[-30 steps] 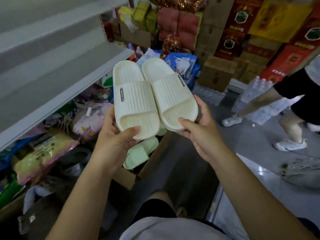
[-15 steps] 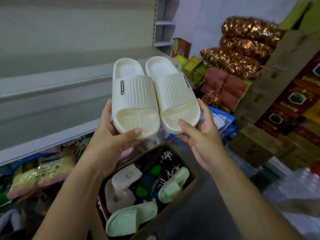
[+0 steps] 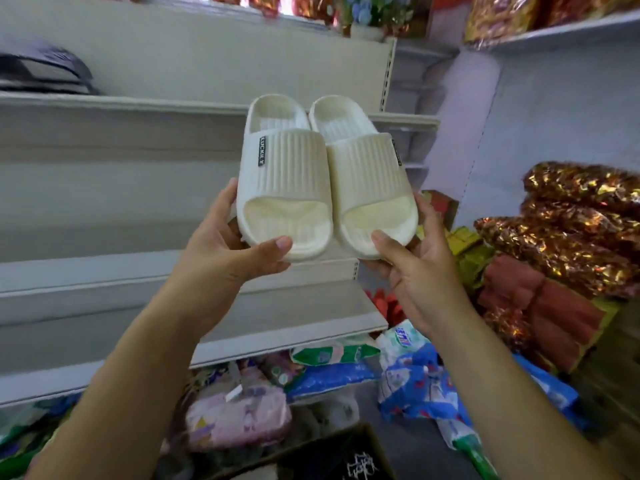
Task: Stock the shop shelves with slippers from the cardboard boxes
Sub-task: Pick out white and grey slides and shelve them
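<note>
I hold a pair of cream ribbed slippers side by side in front of the white shelves. My left hand grips the toe end of the left slipper, thumb on top. My right hand grips the toe end of the right slipper the same way. The heels point up and away, level with the upper shelf edge. The cardboard box shows its rim at the bottom, its contents mostly hidden.
A dark slipper lies on the upper shelf at far left. Packaged goods crowd the floor under the lowest shelf. Shiny foil bags and red packs are stacked at the right.
The view has tilted up from the box towards the shelves. Both hands have lifted the slipper pair higher, still gripping the toe ends.
</note>
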Demonstrator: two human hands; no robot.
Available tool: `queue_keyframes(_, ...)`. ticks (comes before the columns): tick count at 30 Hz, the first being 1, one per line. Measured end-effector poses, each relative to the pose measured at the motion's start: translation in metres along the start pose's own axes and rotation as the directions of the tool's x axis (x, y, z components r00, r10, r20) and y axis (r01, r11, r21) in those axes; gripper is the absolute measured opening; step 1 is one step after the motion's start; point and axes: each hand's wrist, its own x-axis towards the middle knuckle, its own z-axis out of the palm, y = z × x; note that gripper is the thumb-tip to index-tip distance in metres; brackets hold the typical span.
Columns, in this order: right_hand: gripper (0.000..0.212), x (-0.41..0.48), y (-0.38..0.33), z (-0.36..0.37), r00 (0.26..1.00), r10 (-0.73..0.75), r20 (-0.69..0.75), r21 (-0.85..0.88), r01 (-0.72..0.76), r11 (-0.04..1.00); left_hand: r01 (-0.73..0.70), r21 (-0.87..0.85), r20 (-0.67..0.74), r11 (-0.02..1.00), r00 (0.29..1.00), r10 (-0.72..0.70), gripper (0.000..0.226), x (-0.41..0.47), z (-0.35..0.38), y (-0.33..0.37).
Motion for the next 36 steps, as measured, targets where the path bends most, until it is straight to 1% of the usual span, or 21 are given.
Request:
queue_keyframes(4, 0.074, 0.043, -0.014, 0.020, 0.990, 0.022, 0.137, 0.037, -0.027, 0.999, -0.074, 0.058, -0.122, 0.996, 0.989, 0.081, 0.077, 0.010, -0.001, 0.034)
queue_keyframes(7, 0.068, 0.073, -0.026, 0.048, 0.969, 0.044, 0.243, 0.060, -0.061, 0.996, -0.087, 0.115, -0.193, 0.989, 0.975, 0.108, 0.067, 0.025, -0.008, 0.057)
queue_keyframes(11, 0.058, 0.115, -0.031, 0.099, 0.953, 0.081, 0.291, 0.088, -0.111, 0.990, -0.103, 0.155, -0.340, 0.983, 0.928, 0.151, 0.057, 0.055, -0.036, 0.082)
queue_keyframes(13, 0.057, 0.132, -0.028, 0.125, 0.947, 0.099, 0.305, 0.075, -0.128, 0.989, -0.073, 0.160, -0.385, 0.984, 0.913, 0.131, 0.055, 0.069, -0.054, 0.090)
queue_keyframes(16, 0.052, 0.150, -0.023, 0.158, 0.938, 0.175, 0.301, 0.018, -0.189, 0.982, 0.039, 0.135, -0.434, 0.990, 0.901, 0.023, 0.044, 0.086, -0.080, 0.100)
queue_keyframes(18, 0.051, 0.159, -0.021, 0.173, 0.924, 0.218, 0.314, -0.045, -0.215, 0.976, 0.096, 0.103, -0.437, 0.990, 0.899, -0.041, 0.039, 0.096, -0.095, 0.105)
queue_keyframes(20, 0.050, 0.169, -0.019, 0.183, 0.912, 0.194, 0.360, -0.159, -0.145, 0.977, 0.130, 0.141, -0.417, 0.981, 0.907, -0.060, 0.038, 0.104, -0.109, 0.109)
queue_keyframes(22, 0.055, 0.179, -0.018, 0.189, 0.913, 0.163, 0.374, -0.273, -0.060, 0.960, 0.164, 0.270, -0.393, 0.949, 0.918, -0.047, 0.035, 0.111, -0.121, 0.113)
queue_keyframes(25, 0.081, 0.194, -0.019, 0.200, 0.941, 0.129, 0.313, -0.467, 0.034, 0.883, 0.172, 0.479, -0.366, 0.861, 0.930, 0.018, 0.029, 0.124, -0.137, 0.117)
queue_keyframes(26, 0.092, 0.199, -0.018, 0.205, 0.953, 0.114, 0.279, -0.543, 0.059, 0.838, 0.180, 0.561, -0.370, 0.808, 0.928, 0.050, 0.027, 0.129, -0.142, 0.118)
queue_keyframes(27, 0.103, 0.204, -0.016, 0.211, 0.965, 0.104, 0.240, -0.618, 0.069, 0.783, 0.197, 0.649, -0.377, 0.735, 0.922, 0.086, 0.024, 0.135, -0.147, 0.119)
queue_keyframes(29, 0.114, 0.212, -0.014, 0.222, 0.980, 0.086, 0.179, -0.734, 0.075, 0.676, 0.225, 0.779, -0.388, 0.585, 0.906, 0.169, 0.027, 0.148, -0.162, 0.120)
queue_keyframes(32, 0.119, 0.222, -0.007, 0.240, 0.988, 0.043, 0.149, -0.835, 0.102, 0.541, 0.247, 0.879, -0.375, 0.408, 0.886, 0.272, 0.044, 0.166, -0.183, 0.118)
queue_keyframes(34, 0.117, 0.229, -0.002, 0.251, 0.990, 0.018, 0.140, -0.883, 0.117, 0.454, 0.241, 0.925, -0.332, 0.293, 0.886, 0.322, 0.056, 0.176, -0.192, 0.117)
queue_keyframes(36, 0.112, 0.234, 0.004, 0.260, 0.990, -0.022, 0.139, -0.923, 0.138, 0.358, 0.214, 0.947, -0.292, 0.239, 0.884, 0.366, 0.061, 0.184, -0.200, 0.113)
